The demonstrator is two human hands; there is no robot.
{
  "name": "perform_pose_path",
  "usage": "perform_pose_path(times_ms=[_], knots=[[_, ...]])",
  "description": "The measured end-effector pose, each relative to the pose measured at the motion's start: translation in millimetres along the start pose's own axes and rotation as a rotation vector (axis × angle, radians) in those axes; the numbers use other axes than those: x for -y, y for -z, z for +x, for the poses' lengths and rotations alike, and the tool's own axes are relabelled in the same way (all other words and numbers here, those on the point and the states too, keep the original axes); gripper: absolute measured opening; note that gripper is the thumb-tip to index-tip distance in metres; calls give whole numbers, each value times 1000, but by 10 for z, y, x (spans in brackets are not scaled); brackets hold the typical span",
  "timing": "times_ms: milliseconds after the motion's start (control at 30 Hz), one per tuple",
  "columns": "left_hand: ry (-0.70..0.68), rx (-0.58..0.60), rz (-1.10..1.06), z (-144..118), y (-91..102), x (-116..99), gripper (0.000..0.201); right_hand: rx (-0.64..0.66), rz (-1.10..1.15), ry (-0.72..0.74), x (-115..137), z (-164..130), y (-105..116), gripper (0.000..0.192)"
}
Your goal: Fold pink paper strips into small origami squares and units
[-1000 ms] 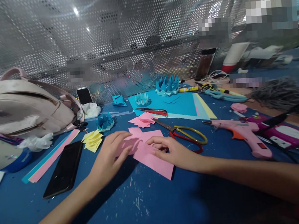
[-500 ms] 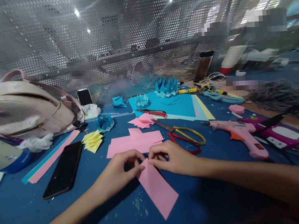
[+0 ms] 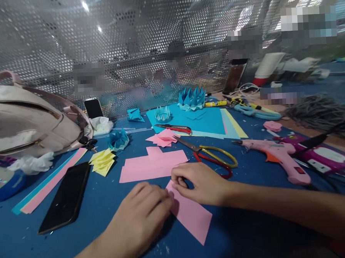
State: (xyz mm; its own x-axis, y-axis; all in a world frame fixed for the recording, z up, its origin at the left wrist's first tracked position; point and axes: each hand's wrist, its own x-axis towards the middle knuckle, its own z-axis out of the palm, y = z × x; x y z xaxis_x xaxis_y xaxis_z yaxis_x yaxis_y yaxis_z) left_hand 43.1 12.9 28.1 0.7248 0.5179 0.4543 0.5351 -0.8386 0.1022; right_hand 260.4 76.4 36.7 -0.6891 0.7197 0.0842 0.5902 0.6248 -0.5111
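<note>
A pink paper strip (image 3: 194, 217) lies slantwise on the blue table, its upper end between my two hands. My right hand (image 3: 200, 182) pinches the strip's upper corner, thumb and fingers together. My left hand (image 3: 142, 215) is curled at the strip's left edge; its fingertips are partly hidden behind the knuckles, pressed at the paper. Just beyond lie more pink paper strips (image 3: 151, 165). Behind these sits a small pile of folded pink pieces (image 3: 163, 137). Scissors (image 3: 217, 157) with red and yellow handles rest beyond my right hand.
A pink glue gun (image 3: 278, 154) lies at right. On the left are a black phone (image 3: 65, 198), folded yellow pieces (image 3: 103, 162) and a pale backpack (image 3: 30, 121). A blue folded-paper crown (image 3: 191, 98), a red cutter (image 3: 175, 128) and blue sheets (image 3: 209, 123) lie at the back.
My left hand has moved right and turned over, knuckles up, at the strip's upper end. The strip's lower end has shifted slightly right and up. My right hand stays in nearly the same place.
</note>
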Motion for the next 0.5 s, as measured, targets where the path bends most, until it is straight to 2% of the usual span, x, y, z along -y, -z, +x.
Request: perform_pose_path(times_ms=[133,233,367,500], knots=[[-103,43,88,-73,-52,-134,37,23,-42,-79,2,20,16,16],[-120,59,134,-125,-65,-142,45,24,-27,-52,-18,34,7,16],[-132,51,201,-191,-66,-108,46,-37,3,145,-59,20,-47,9],[-107,20,240,-245,-76,-94,46,-49,-110,357,-93,-29,-71,11]])
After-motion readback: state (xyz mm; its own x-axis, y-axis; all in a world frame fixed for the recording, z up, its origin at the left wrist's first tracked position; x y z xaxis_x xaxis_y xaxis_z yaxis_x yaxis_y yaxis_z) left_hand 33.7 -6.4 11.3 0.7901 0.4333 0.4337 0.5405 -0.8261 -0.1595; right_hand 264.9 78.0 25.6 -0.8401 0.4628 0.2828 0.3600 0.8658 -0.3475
